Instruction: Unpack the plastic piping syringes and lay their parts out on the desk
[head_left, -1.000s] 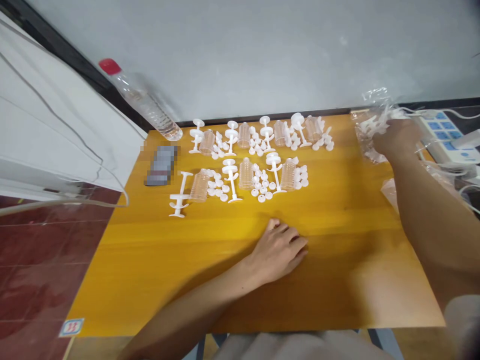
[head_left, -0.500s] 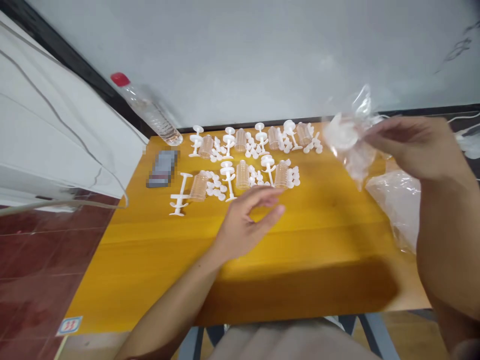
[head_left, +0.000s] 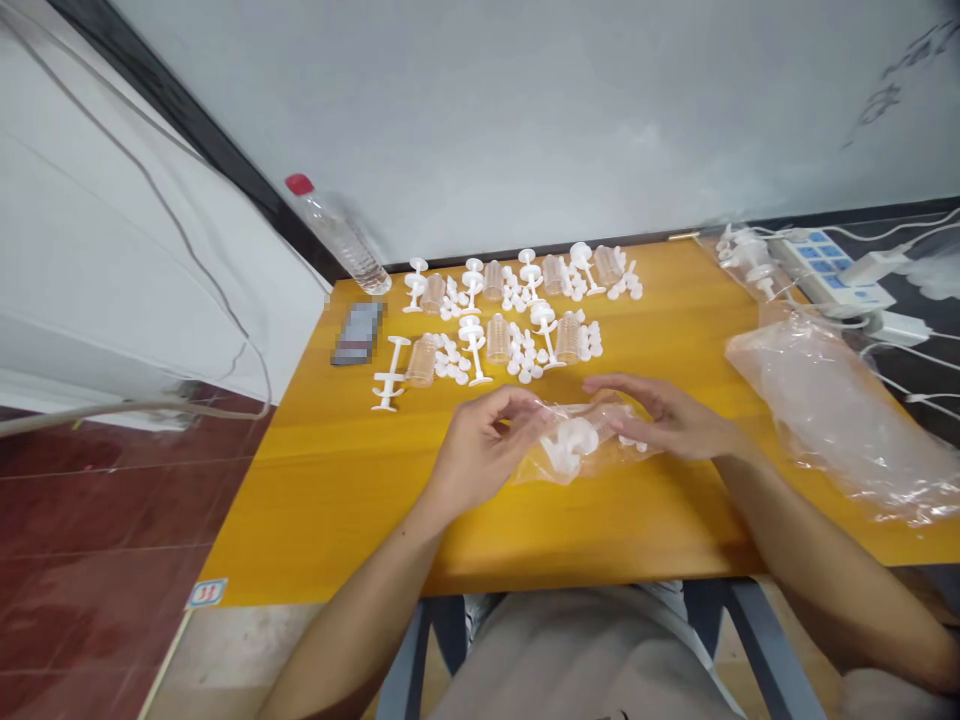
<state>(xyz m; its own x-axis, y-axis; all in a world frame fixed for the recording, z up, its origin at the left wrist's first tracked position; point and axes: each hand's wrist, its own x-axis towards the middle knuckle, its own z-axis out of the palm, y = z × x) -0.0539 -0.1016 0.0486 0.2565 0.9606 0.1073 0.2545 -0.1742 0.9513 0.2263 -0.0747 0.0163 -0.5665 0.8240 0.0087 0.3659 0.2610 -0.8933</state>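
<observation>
1. My left hand (head_left: 480, 450) and right hand (head_left: 667, 415) both pinch one small clear plastic packet of white plastic parts (head_left: 577, 450), each at one end.
2. The packet lies on the yellow wooden table (head_left: 337, 480), just in front of the sorted rows of white and clear plastic pieces (head_left: 510, 310).
3. A large crumpled clear plastic bag (head_left: 832, 410) lies to the right of the packet.

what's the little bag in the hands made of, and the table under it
The small bag, held by the left hand and right hand, looks like thin clear plastic film: see-through, crinkled, glossy, white parts showing inside. The table looks like wood or wood-look laminate, yellow-orange with faint grain and a smooth sheen.
</observation>
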